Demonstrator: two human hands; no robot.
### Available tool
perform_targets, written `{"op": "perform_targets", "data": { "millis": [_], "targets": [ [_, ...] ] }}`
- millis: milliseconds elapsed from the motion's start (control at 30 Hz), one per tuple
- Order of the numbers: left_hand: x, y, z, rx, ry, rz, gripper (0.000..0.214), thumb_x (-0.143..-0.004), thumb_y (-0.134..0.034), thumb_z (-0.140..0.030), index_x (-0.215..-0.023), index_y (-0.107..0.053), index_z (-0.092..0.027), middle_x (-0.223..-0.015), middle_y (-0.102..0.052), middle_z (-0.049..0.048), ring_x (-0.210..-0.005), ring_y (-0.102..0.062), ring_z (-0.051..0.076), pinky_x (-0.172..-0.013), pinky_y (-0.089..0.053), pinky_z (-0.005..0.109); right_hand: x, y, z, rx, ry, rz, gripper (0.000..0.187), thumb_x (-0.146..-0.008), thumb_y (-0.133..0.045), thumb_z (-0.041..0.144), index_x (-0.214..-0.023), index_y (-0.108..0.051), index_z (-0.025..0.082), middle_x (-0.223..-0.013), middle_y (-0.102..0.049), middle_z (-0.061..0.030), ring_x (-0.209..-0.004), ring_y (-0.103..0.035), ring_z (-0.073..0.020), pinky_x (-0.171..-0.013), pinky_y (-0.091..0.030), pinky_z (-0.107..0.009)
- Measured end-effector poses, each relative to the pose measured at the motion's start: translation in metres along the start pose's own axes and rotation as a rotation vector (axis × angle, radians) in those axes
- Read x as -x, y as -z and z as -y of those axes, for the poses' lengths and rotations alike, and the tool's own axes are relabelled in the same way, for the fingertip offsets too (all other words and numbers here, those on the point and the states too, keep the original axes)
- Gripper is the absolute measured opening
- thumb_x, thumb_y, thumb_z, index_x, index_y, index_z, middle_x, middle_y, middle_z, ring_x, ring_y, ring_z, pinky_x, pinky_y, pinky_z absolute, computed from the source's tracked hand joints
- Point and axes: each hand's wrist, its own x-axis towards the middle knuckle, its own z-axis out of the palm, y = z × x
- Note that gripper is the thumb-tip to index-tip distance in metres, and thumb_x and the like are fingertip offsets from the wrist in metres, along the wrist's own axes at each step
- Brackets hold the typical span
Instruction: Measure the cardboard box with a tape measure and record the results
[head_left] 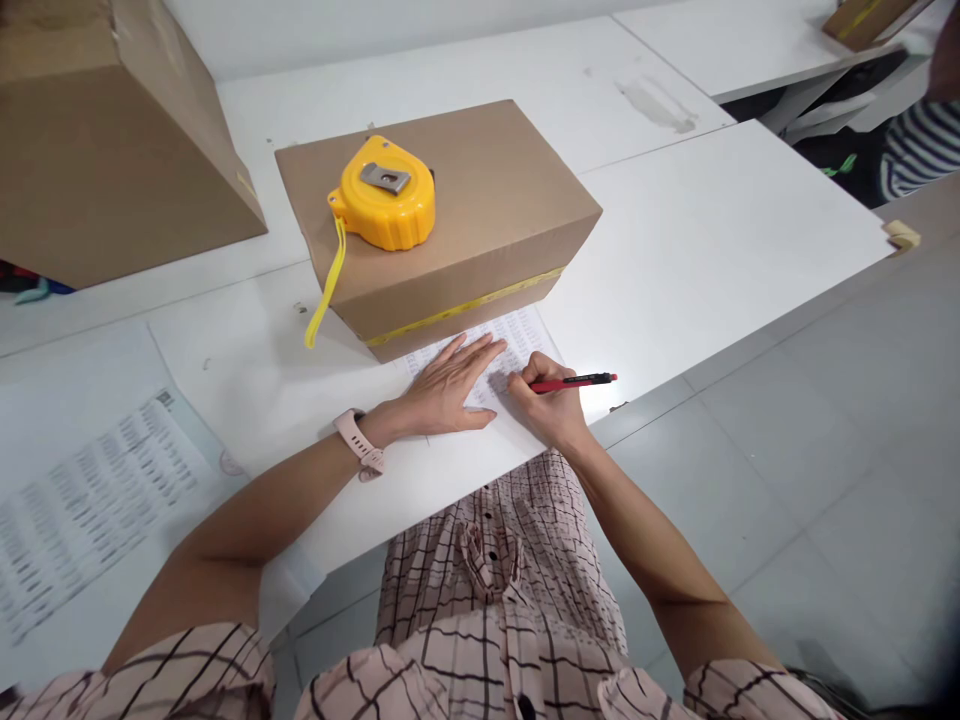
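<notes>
My left hand [450, 388] lies flat with fingers spread on a printed sheet of paper [525, 328]. In my right hand [551, 400] is a red and black pen [574, 382], gripped at its lower part with the tip down by the sheet; the tip itself is hidden. Just beyond my hands stands a closed cardboard box [480, 200] with yellow tape along its near side, and the sheet's far part runs up to it. On top of the box rests a yellow tape measure [390, 195], metal clip upward, its yellow strap hanging over the edge.
A larger cardboard box [112, 150] stands at the back left. Printed papers in a clear sleeve [97, 500] lie at the left of the white table [690, 240]. Another box [870, 20] is at the far right, near a person's striped sleeve [922, 145].
</notes>
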Motion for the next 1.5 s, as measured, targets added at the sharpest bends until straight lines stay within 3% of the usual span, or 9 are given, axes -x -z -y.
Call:
{"op": "perform_targets", "data": {
  "millis": [600,800,967,1100,1200,1267,1333,1433,1500],
  "targets": [
    [0.000,0.000,0.001,0.007,0.004,0.009,0.091,-0.084,-0.064,-0.035,-0.158,-0.016,-0.018,-0.168,-0.029,0.0154,-0.158,-0.018,0.023,-0.131,-0.007,0.044,0.000,-0.001,-0.001,0.017,0.013,-0.016,0.032,-0.077,-0.063,0.021,-0.060,-0.036,0.024,-0.054,-0.041,0.0056,-0.054,-0.038,-0.0111,-0.052,-0.030,-0.029],
    [0.001,0.002,0.000,-0.012,-0.003,0.012,0.090,-0.084,-0.062,-0.036,-0.159,-0.014,-0.019,-0.168,-0.029,0.0154,-0.158,-0.019,0.026,-0.130,-0.009,0.047,-0.010,0.022,-0.013,-0.006,0.065,-0.303,0.024,-0.085,-0.068,0.036,-0.074,-0.050,0.024,-0.068,-0.053,0.0022,-0.062,-0.046,-0.0142,-0.057,-0.037,-0.031],
    [-0.001,0.002,0.004,-0.024,0.001,0.016,0.092,-0.083,-0.063,-0.035,-0.159,-0.014,-0.020,-0.167,-0.028,0.0165,-0.157,-0.021,0.027,-0.130,-0.011,0.050,-0.049,0.066,-0.035,0.442,0.289,-0.319,0.004,-0.091,-0.058,0.025,-0.089,-0.061,0.024,-0.092,-0.060,-0.0076,-0.090,-0.053,-0.0242,-0.078,-0.044,-0.041],
    [0.001,-0.001,-0.001,-0.055,0.025,0.013,0.092,-0.082,-0.065,-0.034,-0.159,-0.017,-0.019,-0.166,-0.030,0.0173,-0.157,-0.021,0.029,-0.129,-0.014,0.053,-0.075,0.083,-0.056,0.738,0.259,-0.235,0.029,-0.089,-0.042,0.010,-0.098,-0.068,0.022,-0.098,-0.058,-0.0136,-0.098,-0.049,-0.0296,-0.080,-0.043,-0.043],
    [0.012,0.008,-0.021,-0.077,-0.024,0.006,0.079,-0.084,-0.064,-0.033,-0.154,-0.029,-0.017,-0.159,-0.043,0.0179,-0.152,-0.035,0.029,-0.126,-0.026,0.052,-0.080,0.083,-0.064,0.802,0.272,-0.206,0.042,-0.088,-0.038,0.006,-0.113,-0.070,0.018,-0.102,-0.060,-0.0159,-0.098,-0.048,-0.0304,-0.083,-0.043,-0.043],
    [0.020,0.025,-0.040,-0.104,-0.090,-0.117,0.056,-0.090,-0.058,-0.032,-0.143,-0.045,-0.021,-0.146,-0.060,0.0129,-0.143,-0.049,0.026,-0.121,-0.038,0.049,-0.080,0.081,-0.066,0.809,0.281,-0.221,0.050,-0.089,-0.036,0.005,-0.126,-0.066,0.017,-0.105,-0.061,-0.0166,-0.099,-0.048,-0.0308,-0.085,-0.043,-0.043],
    [0.025,0.050,-0.057,-0.182,-0.092,-0.358,0.034,-0.096,-0.052,-0.032,-0.129,-0.054,-0.027,-0.131,-0.069,0.0074,-0.135,-0.057,0.025,-0.116,-0.043,0.049,-0.079,0.079,-0.067,0.797,0.280,-0.237,0.052,-0.091,-0.034,0.006,-0.133,-0.062,0.015,-0.107,-0.063,-0.0172,-0.100,-0.050,-0.0312,-0.086,-0.044,-0.043],
    [0.022,0.096,-0.066,-0.336,0.114,-0.719,0.032,-0.096,-0.053,-0.035,-0.128,-0.053,-0.029,-0.136,-0.064,0.0076,-0.136,-0.053,0.029,-0.117,-0.039,0.056,-0.078,0.078,-0.066,0.754,0.268,-0.255,0.048,-0.093,-0.035,0.010,-0.133,-0.062,0.014,-0.108,-0.065,-0.0182,-0.102,-0.052,-0.0321,-0.087,-0.044,-0.043],
    [0.014,0.122,-0.058,-0.380,0.306,-0.817,0.048,-0.091,-0.062,-0.038,-0.135,-0.047,-0.026,-0.143,-0.057,0.0122,-0.139,-0.047,0.035,-0.116,-0.037,0.059,-0.078,0.078,-0.066,0.719,0.256,-0.263,0.045,-0.094,-0.036,0.012,-0.129,-0.064,0.013,-0.109,-0.066,-0.0186,-0.104,-0.053,-0.0325,-0.086,-0.045,-0.043]
  ]
}}
